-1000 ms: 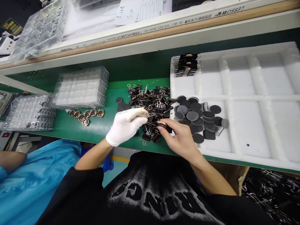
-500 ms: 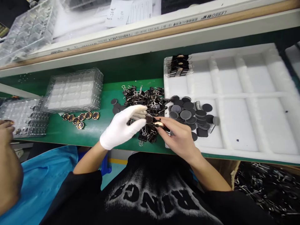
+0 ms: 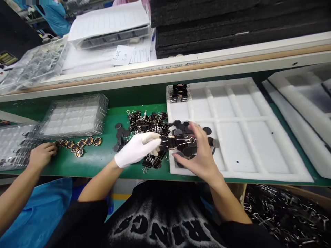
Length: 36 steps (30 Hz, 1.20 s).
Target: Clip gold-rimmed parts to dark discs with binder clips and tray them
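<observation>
White-gloved left hand [image 3: 137, 150] pinches our clipped disc assembly [image 3: 172, 142] over the counter [image 3: 98, 156] edge | right hand [image 3: 200, 151] spread wide above loose discs [image 3: 207, 131] in foam tray [image 3: 245, 144] | risk: grip slips, clip springs into binder-clip pile [image 3: 147, 122].

A small black metal binder clip with a round bronze-coloured disc [image 3: 171, 142] in it is held level above the front edge of the green table. Just right of it, a heap of flat dark grey round pads [image 3: 186, 134] lies in the near-left compartment of the white foam tray [image 3: 240, 151].
</observation>
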Each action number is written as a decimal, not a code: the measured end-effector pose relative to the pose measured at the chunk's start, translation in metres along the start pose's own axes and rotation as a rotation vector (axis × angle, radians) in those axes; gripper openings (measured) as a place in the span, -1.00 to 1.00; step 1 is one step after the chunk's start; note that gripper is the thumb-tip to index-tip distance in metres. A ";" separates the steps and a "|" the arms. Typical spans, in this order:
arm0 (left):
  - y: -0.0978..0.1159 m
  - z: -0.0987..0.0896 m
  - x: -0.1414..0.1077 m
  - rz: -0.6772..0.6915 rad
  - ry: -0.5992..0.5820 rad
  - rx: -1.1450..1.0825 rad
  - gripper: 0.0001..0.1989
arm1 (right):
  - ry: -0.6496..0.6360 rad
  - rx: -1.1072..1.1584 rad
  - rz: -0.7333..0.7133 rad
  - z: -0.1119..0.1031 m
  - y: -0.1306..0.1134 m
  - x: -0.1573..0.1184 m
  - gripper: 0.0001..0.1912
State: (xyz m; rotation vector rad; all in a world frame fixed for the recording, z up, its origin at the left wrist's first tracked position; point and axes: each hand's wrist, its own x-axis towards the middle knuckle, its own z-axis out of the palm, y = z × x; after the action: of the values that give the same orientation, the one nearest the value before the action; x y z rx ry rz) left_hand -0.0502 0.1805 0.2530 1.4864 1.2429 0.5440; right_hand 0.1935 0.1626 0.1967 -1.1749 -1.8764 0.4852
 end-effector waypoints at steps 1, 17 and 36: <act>0.002 -0.002 0.006 0.010 -0.007 0.036 -0.66 | -0.029 0.057 0.057 -0.003 0.003 -0.003 -0.03; 0.014 -0.028 0.222 0.113 0.046 0.905 -0.61 | -0.072 -0.568 0.302 -0.020 0.070 -0.042 -0.56; 0.008 -0.020 0.228 0.228 0.076 1.087 -0.60 | -0.133 -0.483 0.283 -0.022 0.082 -0.024 -0.66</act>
State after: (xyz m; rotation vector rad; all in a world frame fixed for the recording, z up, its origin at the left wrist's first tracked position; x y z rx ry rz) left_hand 0.0164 0.3940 0.2048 2.5405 1.5252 0.0155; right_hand 0.2608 0.1796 0.1417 -1.7801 -2.0134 0.2695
